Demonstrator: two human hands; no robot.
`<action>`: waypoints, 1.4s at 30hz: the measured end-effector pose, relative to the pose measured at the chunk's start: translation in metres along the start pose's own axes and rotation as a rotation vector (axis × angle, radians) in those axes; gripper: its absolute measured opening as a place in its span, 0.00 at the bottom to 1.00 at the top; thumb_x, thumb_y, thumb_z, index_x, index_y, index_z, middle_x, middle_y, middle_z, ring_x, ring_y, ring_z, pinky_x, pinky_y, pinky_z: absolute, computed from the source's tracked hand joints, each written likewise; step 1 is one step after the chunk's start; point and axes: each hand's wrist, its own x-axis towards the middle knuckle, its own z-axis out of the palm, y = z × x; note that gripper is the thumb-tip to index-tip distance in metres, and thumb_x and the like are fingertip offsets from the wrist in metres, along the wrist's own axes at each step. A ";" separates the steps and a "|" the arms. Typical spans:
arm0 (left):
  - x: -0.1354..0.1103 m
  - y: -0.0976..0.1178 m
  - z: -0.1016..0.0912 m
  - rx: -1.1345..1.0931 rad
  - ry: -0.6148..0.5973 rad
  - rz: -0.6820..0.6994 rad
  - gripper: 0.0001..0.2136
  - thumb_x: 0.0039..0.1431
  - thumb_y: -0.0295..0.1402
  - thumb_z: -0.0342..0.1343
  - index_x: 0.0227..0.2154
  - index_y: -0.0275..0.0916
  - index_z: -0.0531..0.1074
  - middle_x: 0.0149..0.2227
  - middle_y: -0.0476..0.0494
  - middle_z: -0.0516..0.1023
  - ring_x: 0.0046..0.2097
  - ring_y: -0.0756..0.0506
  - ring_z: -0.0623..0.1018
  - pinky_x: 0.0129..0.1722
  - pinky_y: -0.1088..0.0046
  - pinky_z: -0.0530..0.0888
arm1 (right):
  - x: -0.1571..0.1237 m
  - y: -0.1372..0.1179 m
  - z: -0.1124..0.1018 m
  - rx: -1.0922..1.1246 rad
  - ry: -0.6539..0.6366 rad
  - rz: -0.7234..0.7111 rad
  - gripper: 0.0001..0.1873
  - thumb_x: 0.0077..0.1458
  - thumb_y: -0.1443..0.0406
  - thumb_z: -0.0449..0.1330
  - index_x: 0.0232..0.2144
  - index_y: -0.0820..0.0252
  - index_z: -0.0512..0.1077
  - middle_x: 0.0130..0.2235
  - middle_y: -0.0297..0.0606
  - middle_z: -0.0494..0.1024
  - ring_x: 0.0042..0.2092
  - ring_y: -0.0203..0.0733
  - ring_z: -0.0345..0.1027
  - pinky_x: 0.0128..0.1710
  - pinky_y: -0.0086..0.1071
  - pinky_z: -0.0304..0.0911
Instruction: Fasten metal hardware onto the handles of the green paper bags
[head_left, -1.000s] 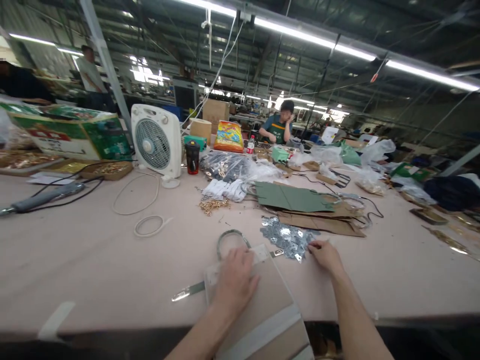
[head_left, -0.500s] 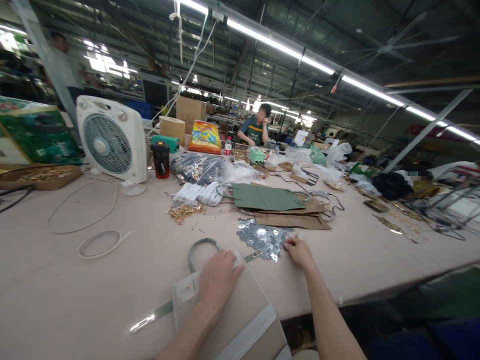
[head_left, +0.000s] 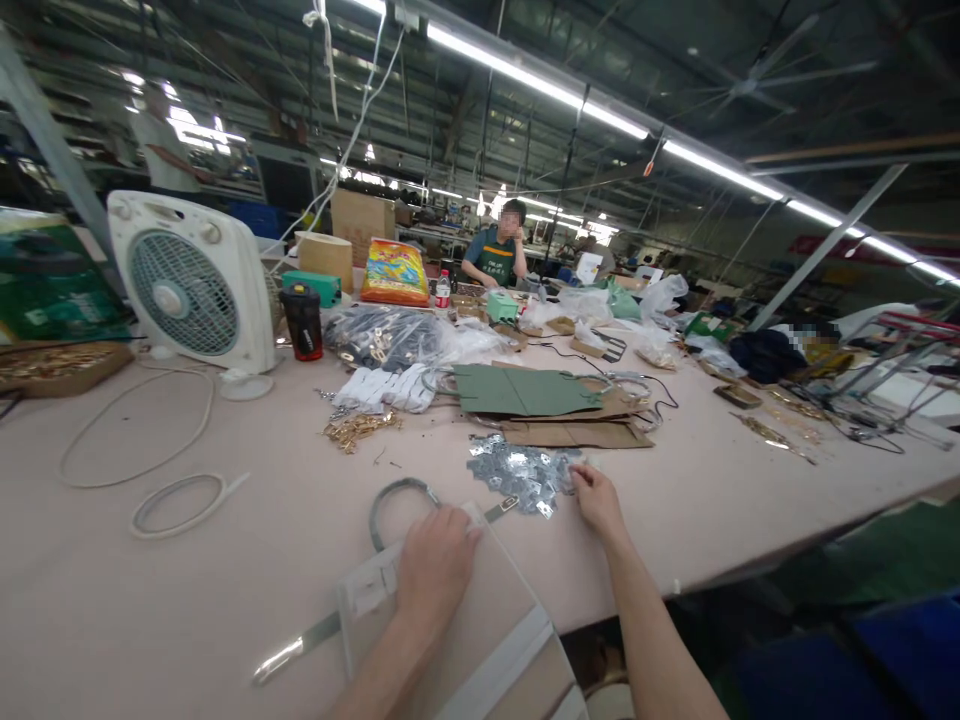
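Observation:
My left hand (head_left: 436, 562) is closed over the upper edge of a beige bag panel (head_left: 480, 610), which lies at the table's front edge. A grey-green loop handle (head_left: 375, 512) sticks out beyond that edge. A strap with a metal buckle (head_left: 508, 505) juts from the right side, and a strap with a shiny tip (head_left: 289, 655) from the left. My right hand (head_left: 598, 497) pinches at the right border of a pile of small silver metal plates (head_left: 525, 470). What lies between its fingertips is too small to make out.
Green panels (head_left: 525, 390) on brown sheets lie behind the plates. To their left are gold-coloured hardware (head_left: 360, 430) and white strips (head_left: 390, 388). A white fan (head_left: 195, 280), a dark tumbler (head_left: 303, 322) and a tubing coil (head_left: 180, 505) are on the left. A co-worker (head_left: 496, 255) sits across the table.
The camera view has shifted slightly, so the scene sits a little further left. Both hands keep nearly the same places, the left on the panel and the right by the plates.

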 end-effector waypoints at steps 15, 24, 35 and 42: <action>0.000 -0.012 0.001 -0.153 -0.042 -0.048 0.22 0.55 0.47 0.69 0.42 0.36 0.72 0.45 0.38 0.73 0.49 0.38 0.75 0.48 0.62 0.73 | -0.090 -0.088 0.077 0.329 -0.723 -0.016 0.16 0.52 0.55 0.68 0.38 0.60 0.81 0.31 0.33 0.77 0.32 0.38 0.66 0.34 0.32 0.59; 0.002 -0.012 0.004 -0.162 -0.016 -0.051 0.21 0.56 0.48 0.68 0.41 0.36 0.72 0.43 0.38 0.74 0.48 0.37 0.76 0.46 0.61 0.74 | -0.085 -0.081 0.090 0.258 -0.733 -0.077 0.14 0.53 0.56 0.67 0.37 0.59 0.81 0.34 0.36 0.81 0.37 0.42 0.71 0.39 0.34 0.63; 0.001 -0.014 0.006 -0.181 0.028 -0.028 0.18 0.59 0.46 0.66 0.40 0.36 0.71 0.42 0.39 0.74 0.46 0.38 0.75 0.45 0.61 0.74 | -0.088 -0.088 0.095 0.062 -0.672 -0.193 0.12 0.55 0.59 0.63 0.37 0.59 0.80 0.35 0.37 0.82 0.38 0.44 0.74 0.41 0.35 0.66; 0.000 -0.014 0.007 -0.172 0.018 -0.025 0.17 0.57 0.43 0.68 0.40 0.37 0.72 0.43 0.39 0.74 0.47 0.37 0.75 0.46 0.61 0.74 | -0.096 -0.085 0.106 0.155 -0.600 -0.099 0.10 0.51 0.59 0.66 0.33 0.60 0.75 0.27 0.31 0.74 0.29 0.37 0.67 0.30 0.30 0.61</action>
